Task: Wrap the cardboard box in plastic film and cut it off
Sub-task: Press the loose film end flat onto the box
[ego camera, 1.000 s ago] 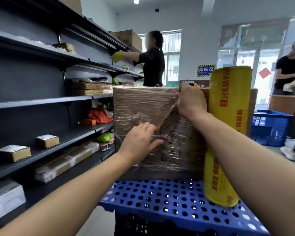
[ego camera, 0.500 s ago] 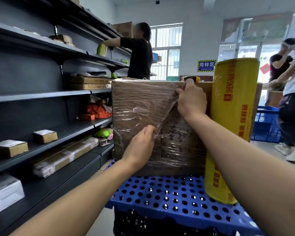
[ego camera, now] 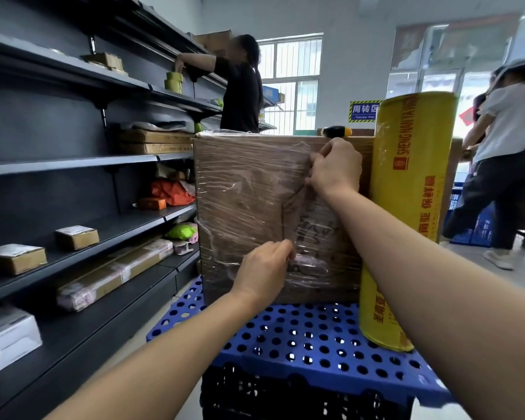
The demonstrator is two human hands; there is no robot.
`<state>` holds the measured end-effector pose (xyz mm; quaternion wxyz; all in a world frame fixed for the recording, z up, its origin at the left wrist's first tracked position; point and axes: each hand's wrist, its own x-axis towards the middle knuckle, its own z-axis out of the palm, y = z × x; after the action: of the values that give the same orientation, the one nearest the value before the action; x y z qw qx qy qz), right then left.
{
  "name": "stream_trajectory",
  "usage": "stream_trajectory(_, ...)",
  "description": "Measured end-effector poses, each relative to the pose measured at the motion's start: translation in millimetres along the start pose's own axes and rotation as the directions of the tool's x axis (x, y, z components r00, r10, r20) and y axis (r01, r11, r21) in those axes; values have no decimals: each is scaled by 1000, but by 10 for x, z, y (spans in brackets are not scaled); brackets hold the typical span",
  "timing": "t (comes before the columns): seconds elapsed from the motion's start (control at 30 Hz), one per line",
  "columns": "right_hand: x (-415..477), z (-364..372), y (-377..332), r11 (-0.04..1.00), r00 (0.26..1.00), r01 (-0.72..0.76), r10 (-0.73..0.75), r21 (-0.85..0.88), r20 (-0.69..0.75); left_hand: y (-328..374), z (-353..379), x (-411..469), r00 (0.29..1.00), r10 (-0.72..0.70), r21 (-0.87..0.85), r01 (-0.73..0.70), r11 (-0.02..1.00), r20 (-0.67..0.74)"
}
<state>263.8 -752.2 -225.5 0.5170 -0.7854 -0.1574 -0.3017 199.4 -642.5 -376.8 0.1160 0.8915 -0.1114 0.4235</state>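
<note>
Head view: the cardboard box, standing on the blue perforated worktop, is already wrapped in front but seemingly uncut from the yellow roll beside it; the right hand pinches plastic film up high, the left hand pinches it lower than before, the flap now flatter.

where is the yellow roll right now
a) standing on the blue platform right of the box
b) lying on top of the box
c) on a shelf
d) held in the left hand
a: the roll stands upright on the blue platform, just to the right of the box.
</note>
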Motion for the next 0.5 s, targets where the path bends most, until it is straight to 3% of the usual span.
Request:
stream_trajectory(0.13,24,-12,22,931,971,-237,223,277,81,29,60,141,998,-51,36,50,998,23)
stream_trajectory(0.2,-12,-19,44,883,959,-283,272,376,83,21,62,141,999,-17,94,14,995,32)
stream_trajectory(0.3,-146,-15,40,841,972,-236,206,487,115,13,112,109,992,91,188,-106,976,87)
stream_trajectory(0.4,-197,-25,-16,719,961,-272,176,639,212,15,159,121,992,89,184,-106,977,94)
stream_trajectory(0.5,-156,-76,-33,636,973,-225,183,738,139,-35,150,130,985,137,197,-156,968,105)
